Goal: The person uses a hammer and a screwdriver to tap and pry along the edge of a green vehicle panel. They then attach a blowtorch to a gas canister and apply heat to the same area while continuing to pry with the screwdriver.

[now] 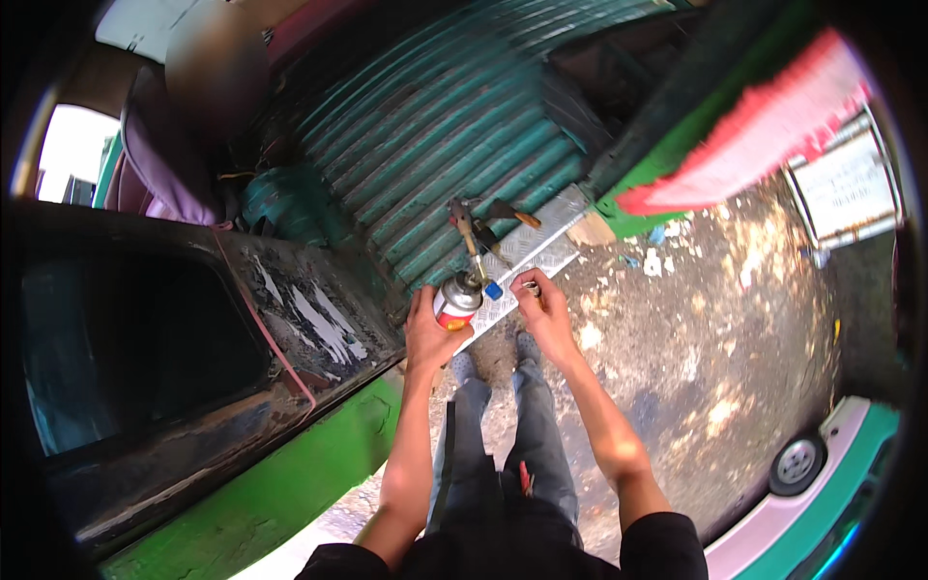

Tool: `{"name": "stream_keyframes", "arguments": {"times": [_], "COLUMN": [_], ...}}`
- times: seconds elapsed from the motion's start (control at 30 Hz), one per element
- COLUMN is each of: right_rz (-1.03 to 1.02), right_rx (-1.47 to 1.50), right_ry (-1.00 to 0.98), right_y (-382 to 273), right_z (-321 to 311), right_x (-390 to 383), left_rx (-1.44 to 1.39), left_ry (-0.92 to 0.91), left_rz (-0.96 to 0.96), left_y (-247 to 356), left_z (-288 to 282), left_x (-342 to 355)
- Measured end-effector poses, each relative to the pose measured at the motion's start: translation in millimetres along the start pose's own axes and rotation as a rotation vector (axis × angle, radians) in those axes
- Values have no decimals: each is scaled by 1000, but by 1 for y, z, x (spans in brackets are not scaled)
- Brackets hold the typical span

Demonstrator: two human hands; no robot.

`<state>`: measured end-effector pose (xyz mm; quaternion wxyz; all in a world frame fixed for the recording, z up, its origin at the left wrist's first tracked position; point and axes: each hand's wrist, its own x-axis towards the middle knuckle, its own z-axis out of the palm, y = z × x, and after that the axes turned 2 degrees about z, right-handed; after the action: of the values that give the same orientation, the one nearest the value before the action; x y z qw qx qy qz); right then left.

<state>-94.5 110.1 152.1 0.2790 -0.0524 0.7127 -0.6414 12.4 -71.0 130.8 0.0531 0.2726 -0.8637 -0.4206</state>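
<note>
My left hand is wrapped round a gas canister with a silver top and a white, red and yellow side. A torch head with a brass-coloured tube rises from the canister and points away from me over the metal bed. A small blue piece, apparently a knob, shows at the torch's right side. Just right of it is my right hand, fingers curled together and apart from the canister. Something small seems to be at its fingertips, too small to name.
Below the torch is a silver tread-plate ledge, with a tool with an orange-yellow handle beyond it. A ribbed green truck bed lies ahead. A worn dark cab stands left, a green and red panel right.
</note>
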Motion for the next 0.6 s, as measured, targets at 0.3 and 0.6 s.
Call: {"name": "stream_keyframes", "arguments": {"times": [0.3, 0.6], "right_rz": [-132, -187], "right_rx": [-442, -630], "right_ry": [513, 701], "right_y": [-58, -37], "right_z": [-25, -53], "right_x": [-131, -211], "left_rx": [71, 89], "left_ry": [-212, -381], "left_rz": [335, 516], "left_y": [101, 119], "left_z": [-1, 23], "left_x": [-48, -99]}}
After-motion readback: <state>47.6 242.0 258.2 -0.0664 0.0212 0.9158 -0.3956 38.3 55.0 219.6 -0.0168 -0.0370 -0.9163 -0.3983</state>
